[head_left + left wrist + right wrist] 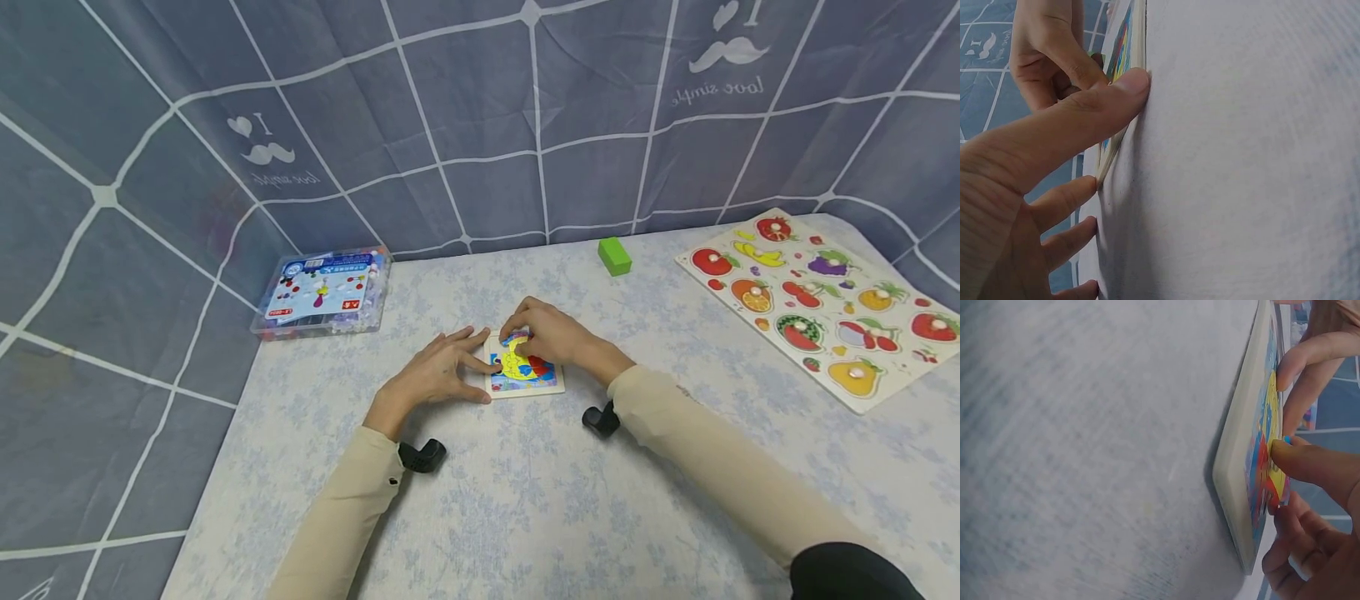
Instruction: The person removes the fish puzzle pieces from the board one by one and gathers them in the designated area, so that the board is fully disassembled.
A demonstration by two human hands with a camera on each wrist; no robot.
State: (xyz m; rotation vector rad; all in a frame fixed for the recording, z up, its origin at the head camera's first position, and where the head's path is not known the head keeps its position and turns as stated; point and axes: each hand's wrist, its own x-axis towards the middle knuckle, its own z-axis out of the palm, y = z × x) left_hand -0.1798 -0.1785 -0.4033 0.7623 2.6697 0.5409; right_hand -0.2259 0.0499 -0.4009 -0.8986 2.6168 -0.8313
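A small jigsaw puzzle (525,385) with a yellow, red and blue picture lies in a pale frame on the table, between both hands. My left hand (438,371) is at its left side, fingers spread and fairly straight. The left thumb (1132,81) rests against the frame's edge, and one fingertip reaches onto the picture. From the right, my right hand (555,332) bends over the far part of the puzzle. Its thumb and fingers pinch a yellow and red puzzle piece (1277,478), partly hidden by the fingers.
A clear plastic box (322,292) with a printed label stands at the back left. Behind the puzzle is a green block (615,256). A fruit puzzle board (780,383) lies at the right. A grey checked curtain (487,108) hangs along the table's back edge.
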